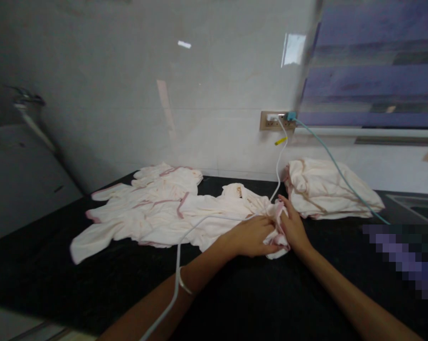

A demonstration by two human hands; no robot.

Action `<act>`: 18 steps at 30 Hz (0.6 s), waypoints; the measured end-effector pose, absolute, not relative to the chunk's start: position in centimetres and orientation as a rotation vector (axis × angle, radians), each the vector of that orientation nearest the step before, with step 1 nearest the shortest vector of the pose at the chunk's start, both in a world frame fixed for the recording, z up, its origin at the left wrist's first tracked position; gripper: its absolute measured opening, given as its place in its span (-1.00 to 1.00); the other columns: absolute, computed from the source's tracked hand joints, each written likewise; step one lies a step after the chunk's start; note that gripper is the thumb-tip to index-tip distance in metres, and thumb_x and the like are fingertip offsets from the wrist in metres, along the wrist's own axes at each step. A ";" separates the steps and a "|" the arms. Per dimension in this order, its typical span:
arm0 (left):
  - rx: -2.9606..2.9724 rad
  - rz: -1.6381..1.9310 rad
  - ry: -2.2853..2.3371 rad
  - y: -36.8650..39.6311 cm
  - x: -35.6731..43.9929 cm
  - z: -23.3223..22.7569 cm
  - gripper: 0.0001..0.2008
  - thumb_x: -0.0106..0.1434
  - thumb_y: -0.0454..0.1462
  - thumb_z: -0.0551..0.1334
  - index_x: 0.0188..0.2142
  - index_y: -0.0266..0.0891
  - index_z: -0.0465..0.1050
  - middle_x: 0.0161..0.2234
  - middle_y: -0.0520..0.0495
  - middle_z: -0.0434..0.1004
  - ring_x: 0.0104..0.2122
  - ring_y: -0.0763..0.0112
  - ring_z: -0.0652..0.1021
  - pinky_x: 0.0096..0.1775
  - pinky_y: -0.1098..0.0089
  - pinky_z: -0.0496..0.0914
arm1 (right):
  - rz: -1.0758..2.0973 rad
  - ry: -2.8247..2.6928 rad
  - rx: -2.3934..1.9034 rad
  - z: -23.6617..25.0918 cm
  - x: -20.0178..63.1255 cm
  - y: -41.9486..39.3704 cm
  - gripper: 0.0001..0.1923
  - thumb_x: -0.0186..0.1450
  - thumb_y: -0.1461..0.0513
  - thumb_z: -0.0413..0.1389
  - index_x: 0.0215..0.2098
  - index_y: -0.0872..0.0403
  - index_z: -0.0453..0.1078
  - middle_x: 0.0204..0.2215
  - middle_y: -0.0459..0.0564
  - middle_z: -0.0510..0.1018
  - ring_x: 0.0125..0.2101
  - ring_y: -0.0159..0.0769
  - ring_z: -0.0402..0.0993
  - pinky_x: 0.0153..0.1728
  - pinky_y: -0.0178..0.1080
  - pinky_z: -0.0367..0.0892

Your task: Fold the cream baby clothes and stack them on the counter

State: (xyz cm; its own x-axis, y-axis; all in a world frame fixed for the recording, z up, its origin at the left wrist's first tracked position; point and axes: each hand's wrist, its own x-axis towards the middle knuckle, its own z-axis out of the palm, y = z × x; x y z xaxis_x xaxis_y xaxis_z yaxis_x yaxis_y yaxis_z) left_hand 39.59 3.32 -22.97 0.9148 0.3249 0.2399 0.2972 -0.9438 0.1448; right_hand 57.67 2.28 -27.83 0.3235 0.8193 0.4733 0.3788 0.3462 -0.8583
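Pale pink baby garments with darker pink trim [153, 208] lie spread over a black countertop [50, 274]. My left hand [251, 234] and my right hand [294, 227] both grip the bunched right end of one garment [276, 244], fingers closed into the cloth. A white cable [180, 251] runs from the wall socket across the garments and over my left forearm.
A folded stack of the same pale cloth [327, 189] sits at the back right. A wall socket [276, 121] holds a white plug and a teal plug with a teal cable [336, 166]. A sink edge [418, 203] shows far right. A tiled wall stands behind.
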 end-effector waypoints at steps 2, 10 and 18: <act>2.979 0.423 0.404 2.9 39.9 -22.9 -0.54 0.40 0.05 0.17 -0.01 -0.29 0.50 0.04 -0.26 0.59 0.11 0.07 0.52 0.19 0.18 0.32 | 0.446 -1.325 -1.266 -27.9 57.6 2.3 -0.43 0.30 -0.03 0.05 0.14 0.11 0.43 0.16 0.18 0.50 0.18 -0.02 0.39 0.28 0.03 0.17; 2.863 0.538 0.356 3.0 39.6 -23.2 -0.52 0.45 -0.02 0.14 0.17 -0.29 0.44 0.27 -0.28 0.40 0.35 0.13 0.27 0.34 0.17 0.16 | 0.505 -1.371 -1.326 -27.5 57.8 2.1 -0.59 0.29 -0.06 0.05 -0.26 0.09 0.51 -0.32 0.03 0.61 -0.26 -0.10 0.50 -0.13 -0.11 0.32; 2.715 0.535 0.479 2.7 39.3 -22.7 -0.53 0.52 0.00 -0.02 0.10 -0.22 0.47 0.21 -0.19 0.46 0.26 0.25 0.37 0.33 0.26 0.18 | 0.476 -1.261 -1.315 -27.1 57.6 1.7 -0.65 0.28 -0.03 0.05 -0.42 0.06 0.42 -0.50 -0.10 0.48 -0.42 -0.23 0.35 -0.32 -0.21 0.19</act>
